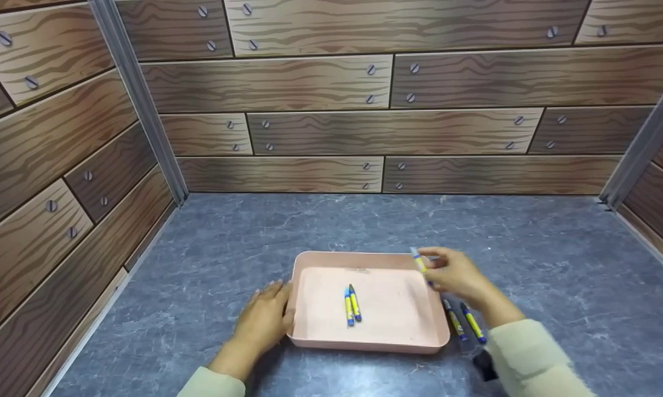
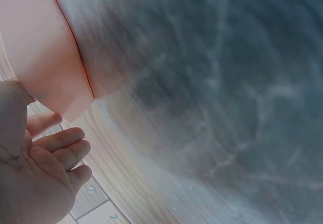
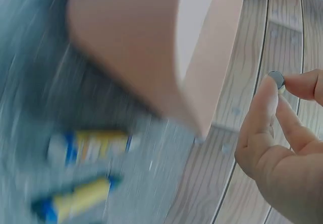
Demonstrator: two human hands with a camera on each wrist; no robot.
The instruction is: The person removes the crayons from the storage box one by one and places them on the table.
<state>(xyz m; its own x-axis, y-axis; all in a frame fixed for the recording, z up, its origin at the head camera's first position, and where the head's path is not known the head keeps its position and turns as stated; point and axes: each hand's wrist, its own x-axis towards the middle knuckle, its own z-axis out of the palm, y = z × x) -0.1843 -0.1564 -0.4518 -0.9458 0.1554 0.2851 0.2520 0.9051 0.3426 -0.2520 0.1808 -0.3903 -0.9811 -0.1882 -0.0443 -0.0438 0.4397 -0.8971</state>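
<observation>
A shallow pink tray (image 1: 364,345) lies on the dark blue marbled table. My left hand (image 1: 262,314) touches the tray's left side, its fingers fairly straight along the outer wall; the left wrist view shows the thumb against the pink wall. With thumb and fingertips, my right hand (image 1: 455,275) pinches a yellow-wrapped crayon (image 1: 420,260) with a pale blue tip, held above the tray's right rim. Seen from the right wrist, that crayon shows only its round grey end (image 3: 276,78). Inside the tray, a light-blue-tipped crayon (image 1: 348,309) and a dark-tipped crayon (image 1: 356,305) lie side by side.
Two more crayons lie on the table right of the tray: one near the wall (image 1: 454,320), another crayon (image 1: 474,324) farther right. A black object (image 1: 485,365) shows beside the right sleeve. Wood-patterned panels (image 1: 320,132) enclose the table at the back and sides.
</observation>
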